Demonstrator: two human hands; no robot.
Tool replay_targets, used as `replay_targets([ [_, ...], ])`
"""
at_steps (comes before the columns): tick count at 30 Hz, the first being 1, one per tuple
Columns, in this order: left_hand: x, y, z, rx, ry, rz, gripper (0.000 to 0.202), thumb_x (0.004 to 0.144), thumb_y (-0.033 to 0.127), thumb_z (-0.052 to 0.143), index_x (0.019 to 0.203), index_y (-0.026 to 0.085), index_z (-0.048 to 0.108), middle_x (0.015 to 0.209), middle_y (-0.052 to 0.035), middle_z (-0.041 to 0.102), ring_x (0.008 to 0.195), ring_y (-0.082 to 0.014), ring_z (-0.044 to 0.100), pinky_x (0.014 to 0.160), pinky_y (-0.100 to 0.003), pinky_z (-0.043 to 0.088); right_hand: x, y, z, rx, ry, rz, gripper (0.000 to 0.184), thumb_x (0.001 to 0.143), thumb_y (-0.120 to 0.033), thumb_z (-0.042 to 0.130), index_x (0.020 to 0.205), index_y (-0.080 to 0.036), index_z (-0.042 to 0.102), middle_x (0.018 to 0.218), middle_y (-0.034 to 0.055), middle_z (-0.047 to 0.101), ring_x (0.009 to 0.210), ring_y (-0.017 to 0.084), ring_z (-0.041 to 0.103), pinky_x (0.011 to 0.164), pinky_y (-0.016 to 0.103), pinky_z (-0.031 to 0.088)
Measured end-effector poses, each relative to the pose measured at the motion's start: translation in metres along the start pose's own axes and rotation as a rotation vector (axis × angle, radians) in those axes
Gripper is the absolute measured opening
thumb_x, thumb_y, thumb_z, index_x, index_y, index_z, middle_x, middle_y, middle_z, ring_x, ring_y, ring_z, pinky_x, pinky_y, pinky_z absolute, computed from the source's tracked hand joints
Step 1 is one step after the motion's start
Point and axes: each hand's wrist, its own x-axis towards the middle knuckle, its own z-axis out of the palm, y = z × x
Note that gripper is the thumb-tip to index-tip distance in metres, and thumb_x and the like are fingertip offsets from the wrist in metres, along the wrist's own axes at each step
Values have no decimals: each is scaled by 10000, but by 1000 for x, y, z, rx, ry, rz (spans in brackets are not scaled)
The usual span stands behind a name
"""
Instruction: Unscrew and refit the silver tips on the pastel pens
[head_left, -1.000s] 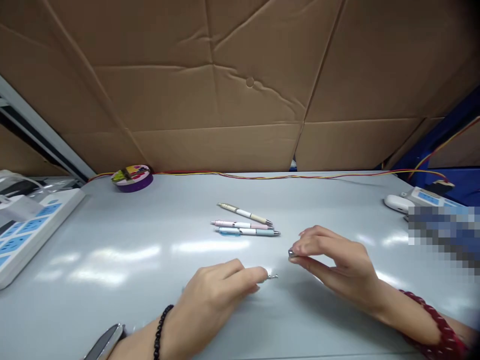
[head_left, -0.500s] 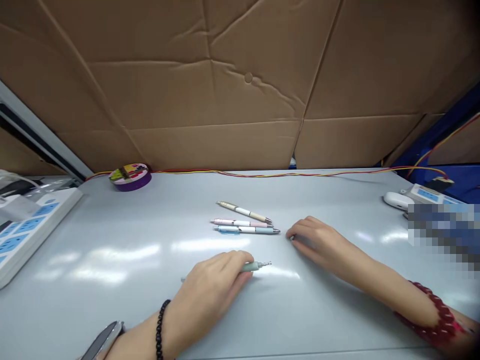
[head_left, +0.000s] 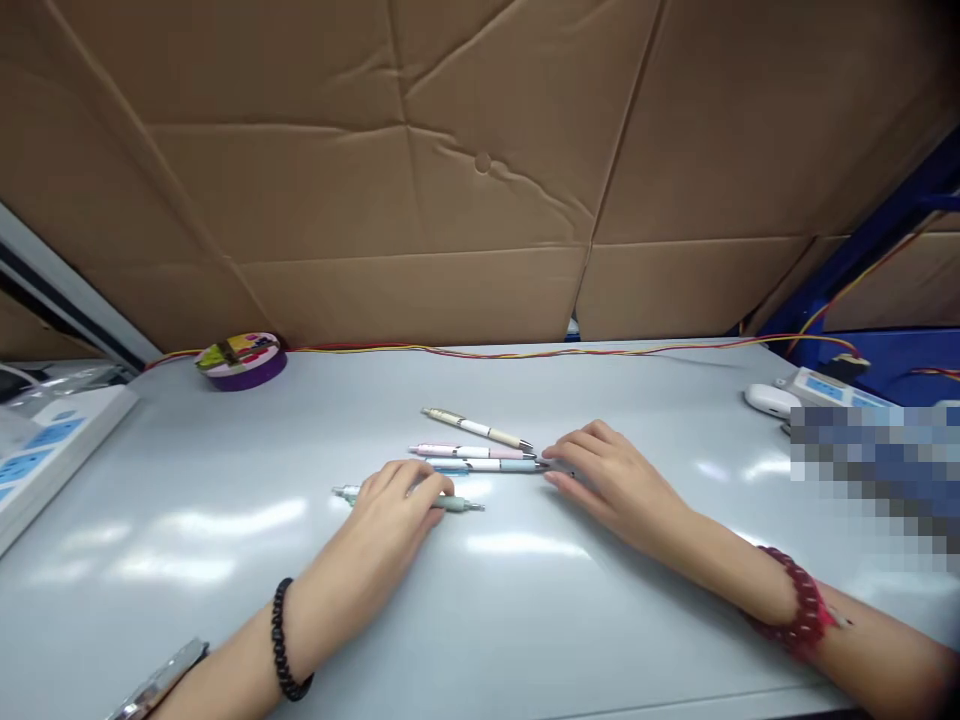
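Fingers of my left hand (head_left: 397,505) curl over green pen (head_left: 459,505), pressing it flat on surface (head_left: 525,620), just before a row of three pens. Right hand (head_left: 611,482) lies low, fingers nearly straight, tips touching point of blue pen (head_left: 487,465); whether they pinch anything, I cannot tell. Risk, in my judgement: round barrels roll, so a nudge from either hand could scatter the row.

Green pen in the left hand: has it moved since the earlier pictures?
Yes. The green pen, under the left hand, slid forward and left, ending close beside the blue pen.
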Motion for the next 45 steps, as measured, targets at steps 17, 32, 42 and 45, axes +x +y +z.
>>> replay_targets([
  [17, -7, 31, 4, 190, 441, 478, 32, 907, 156, 486, 883, 170, 503, 840, -56, 574, 770, -199, 560, 679, -330, 456, -20, -36, -13, 577, 202, -177, 59, 911, -217, 458, 878, -210, 506, 771, 19, 576, 718, 150, 529, 698, 301, 428],
  [32, -9, 44, -7, -723, -378, -157, 124, 882, 312, 504, 868, 194, 538, 595, 52, 558, 521, -95, 564, 485, -144, 404, -21, -32, -3, 342, -80, -266, 497, 965, -490, 144, 761, -188, 483, 694, 30, 553, 620, 142, 472, 577, 247, 392],
  [42, -11, 45, -14, -560, -282, -79, 124, 899, 321, 478, 866, 223, 547, 732, 41, 557, 681, -122, 507, 602, -177, 397, -23, -40, -11, 377, -238, -158, 479, 979, -393, 144, 616, -202, 392, 566, -12, 441, 519, 130, 388, 547, 251, 353],
  [45, -14, 46, -10, -484, -295, -131, 145, 851, 344, 558, 938, 245, 497, 728, 51, 535, 667, -133, 504, 570, -176, 392, -25, -42, -10, 424, -188, -110, 390, 971, -381, 266, 659, -202, 415, 609, -15, 476, 544, 119, 431, 541, 226, 362],
])
